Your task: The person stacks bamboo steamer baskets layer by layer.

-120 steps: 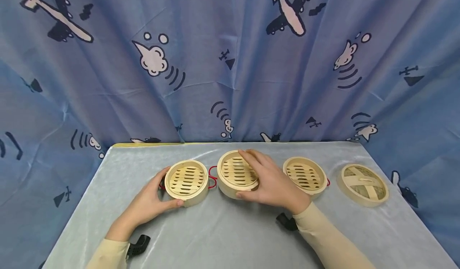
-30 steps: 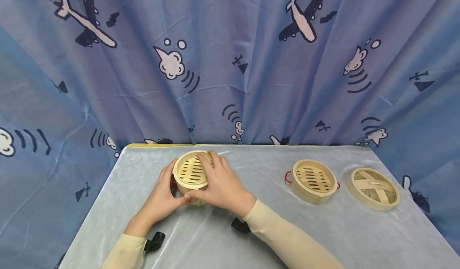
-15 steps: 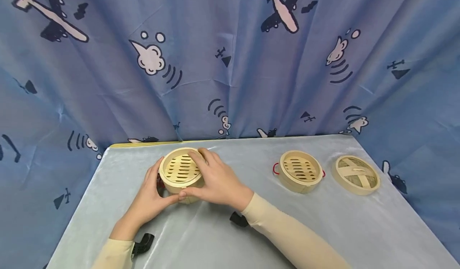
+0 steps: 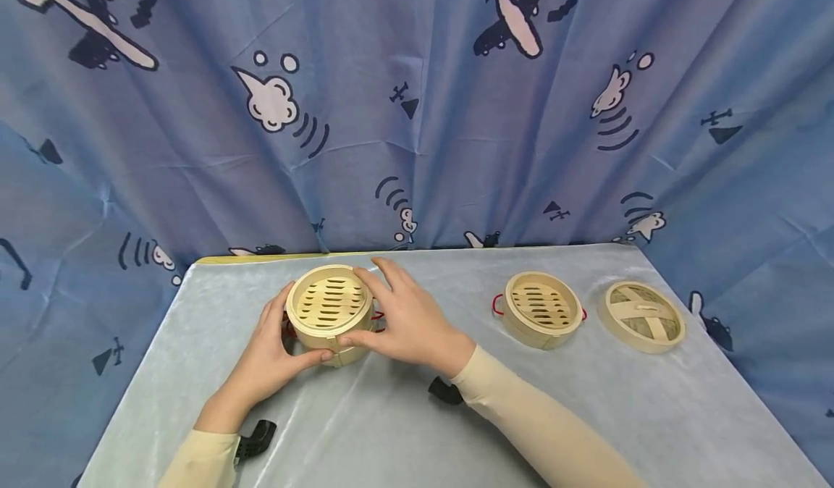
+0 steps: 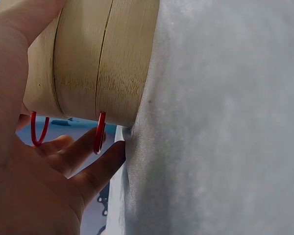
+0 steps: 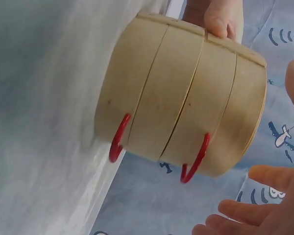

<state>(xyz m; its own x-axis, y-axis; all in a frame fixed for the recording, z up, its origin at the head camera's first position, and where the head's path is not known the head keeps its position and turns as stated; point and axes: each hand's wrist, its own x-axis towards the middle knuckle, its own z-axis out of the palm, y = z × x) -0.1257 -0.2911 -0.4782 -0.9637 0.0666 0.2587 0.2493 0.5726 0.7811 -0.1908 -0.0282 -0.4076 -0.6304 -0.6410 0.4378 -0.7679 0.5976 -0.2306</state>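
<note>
Two round bamboo steamer baskets are stacked at the left of the table, the upper basket (image 4: 326, 321) resting on the lower basket (image 4: 347, 357). Red loop handles (image 6: 198, 159) stick out of both on the same side. My left hand (image 4: 259, 361) holds the stack from the left, thumb at the front and fingers round the far side; in the left wrist view its fingers spread near the handles (image 5: 99, 133). On the other side, my right hand (image 4: 417, 321) has its fingers spread, and the right wrist view shows them apart from the bamboo.
Further right stands another bamboo basket (image 4: 541, 310) with red handles. Beside it lies a woven bamboo lid (image 4: 641, 317) with crossed strips. A grey cloth (image 4: 391, 430) covers the table, and a blue patterned curtain (image 4: 443, 184) hangs behind.
The right hand brought a basket left from mid-table onto the one at the left hand. Since half a second ago, it has let go and drawn slightly right.
</note>
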